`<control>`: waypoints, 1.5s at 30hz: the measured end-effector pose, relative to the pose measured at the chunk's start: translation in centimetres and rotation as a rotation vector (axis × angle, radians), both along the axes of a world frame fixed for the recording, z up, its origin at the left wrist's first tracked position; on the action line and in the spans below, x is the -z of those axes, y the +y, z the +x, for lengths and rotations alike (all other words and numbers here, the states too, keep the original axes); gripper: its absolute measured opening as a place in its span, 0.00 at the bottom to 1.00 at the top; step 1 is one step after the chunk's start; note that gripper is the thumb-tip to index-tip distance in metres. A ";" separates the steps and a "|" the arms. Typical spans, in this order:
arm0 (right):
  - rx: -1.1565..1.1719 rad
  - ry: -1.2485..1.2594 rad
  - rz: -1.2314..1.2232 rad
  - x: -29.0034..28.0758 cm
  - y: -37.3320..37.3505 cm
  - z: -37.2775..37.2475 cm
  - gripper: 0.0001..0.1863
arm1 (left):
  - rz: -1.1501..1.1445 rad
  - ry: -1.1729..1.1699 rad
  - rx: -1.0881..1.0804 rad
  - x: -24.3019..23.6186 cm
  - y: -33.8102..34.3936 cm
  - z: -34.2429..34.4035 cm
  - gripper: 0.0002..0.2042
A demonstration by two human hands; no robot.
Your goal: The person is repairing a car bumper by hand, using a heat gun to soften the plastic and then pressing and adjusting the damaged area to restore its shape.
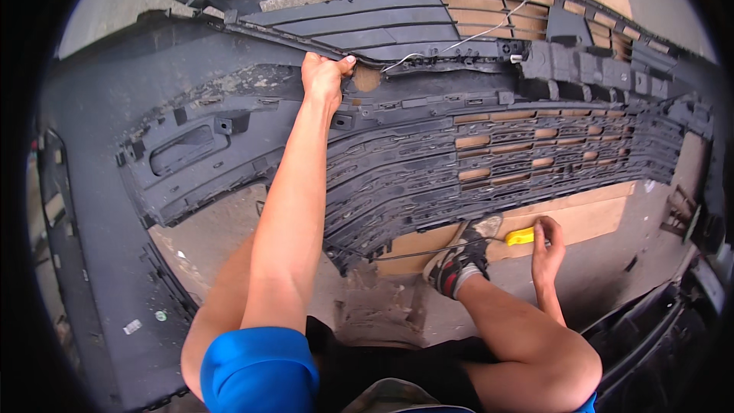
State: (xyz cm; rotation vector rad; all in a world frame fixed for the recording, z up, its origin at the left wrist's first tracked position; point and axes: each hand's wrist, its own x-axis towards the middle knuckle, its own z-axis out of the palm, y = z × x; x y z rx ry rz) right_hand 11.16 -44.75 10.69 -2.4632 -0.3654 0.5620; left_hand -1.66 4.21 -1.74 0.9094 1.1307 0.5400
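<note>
A large dark grey car bumper (252, 134) lies across the ground, its inner side with clips and ribs facing up. My left hand (323, 78) reaches to its middle and is closed on the edge of a long black trim strip, thumb on top. Down at the right, near my shoe, my right hand (549, 243) has its fingers round the end of a yellow-handled screwdriver (520, 236). The tool's long thin dark shaft points left, just below the lower edge of the slatted black grille (428, 168). Its tip is hard to make out there.
A thin pale wire (474, 37) runs over the bumper's upper part. Cardboard (589, 218) lies beneath the grille. My shoe (462, 256) rests at the cardboard's edge. Another dark panel (115, 260) lies at the left, and black parts (650, 336) stand at the lower right.
</note>
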 end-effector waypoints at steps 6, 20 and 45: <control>0.786 0.287 0.112 7.4 -9.4 -4.0 0.16 | -0.085 -0.050 -0.026 -1.2 -0.2 0.1 0.14; 1.161 0.381 0.227 13.8 -10.2 -2.1 0.20 | -0.043 0.189 -0.058 -3.7 0.7 -0.9 0.12; 1.137 -0.001 0.249 14.9 -10.8 -0.4 0.07 | -0.080 0.323 0.155 -2.1 -0.4 0.9 0.09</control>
